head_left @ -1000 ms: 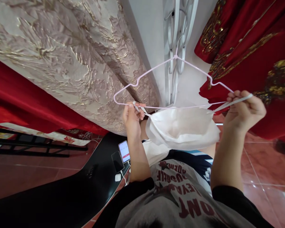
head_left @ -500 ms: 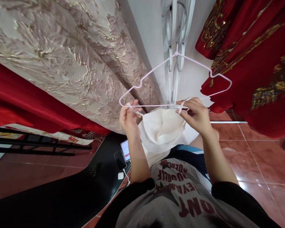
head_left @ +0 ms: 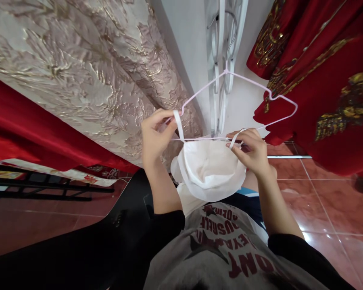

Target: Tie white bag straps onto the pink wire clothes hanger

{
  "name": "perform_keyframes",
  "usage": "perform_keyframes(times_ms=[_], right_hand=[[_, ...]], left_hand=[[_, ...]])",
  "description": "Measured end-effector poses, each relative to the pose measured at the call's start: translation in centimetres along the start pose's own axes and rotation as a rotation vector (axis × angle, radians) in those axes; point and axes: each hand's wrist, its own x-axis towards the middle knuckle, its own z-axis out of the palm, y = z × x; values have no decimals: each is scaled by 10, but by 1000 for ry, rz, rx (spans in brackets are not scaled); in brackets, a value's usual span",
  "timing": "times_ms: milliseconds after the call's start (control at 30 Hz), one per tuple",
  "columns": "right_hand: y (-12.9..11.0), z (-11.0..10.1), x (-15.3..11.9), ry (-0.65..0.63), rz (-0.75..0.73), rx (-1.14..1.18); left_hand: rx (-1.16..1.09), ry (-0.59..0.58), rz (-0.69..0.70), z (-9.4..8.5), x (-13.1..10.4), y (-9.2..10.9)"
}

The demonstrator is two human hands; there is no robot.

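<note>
below the pink hanger [head_left: 226,71] hung the white cloth [head_left: 210,165]; the left hand [head_left: 153,137] pinched one strap [head_left: 179,125] by the hanger's left shoulder, the right hand [head_left: 254,150] gripped the other strap [head_left: 234,138] near its bottom bar [head_left: 201,139], its right end [head_left: 296,108] strapless

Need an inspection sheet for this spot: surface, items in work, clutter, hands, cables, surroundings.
Surface: glossy black bench at left; red tiled floor at right.
Job's things: pink hanger, hook up by the white metal frame; white cloth piece below its bottom bar.
Clutter: dark outlined item on the bench, too dim to identify.
Hands: left hand pinches the left strap; right hand pinches the right strap.
Cables: one thin pale line beside the bench, possibly a cord; ends unclear.
Surroundings: pale brocade cloth, red cloth with gold decoration, black rack.
</note>
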Motion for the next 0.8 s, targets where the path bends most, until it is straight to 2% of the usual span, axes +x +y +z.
perform_keyframes(times_ms=[67, 167, 267, 367, 500, 633, 700, 800], right_hand=[[0, 0, -1, 2, 1, -1], [0, 1, -2, -11, 7, 0], [1, 3, -2, -14, -7, -7], [2, 8, -3, -3, -27, -17], [-3, 11, -2, 16, -38, -17], [-10, -2, -4, 33, -38, 40], [-8, -17, -8, 121, 13, 60], [10, -45, -16, 446, 143, 49]], left_hand=[[40, -61, -51, 3, 10, 5], [83, -48, -128, 2, 13, 3], [-23, 85, -167, 2, -5, -11], [-342, 297, -290, 11, -36, -30], [-485, 348, -345, 37, -67, -43], [-475, 414, -239, 51, -69, -36], [-440, 469, -183, 49, -62, -31], [-403, 495, -149, 40, -54, -26]])
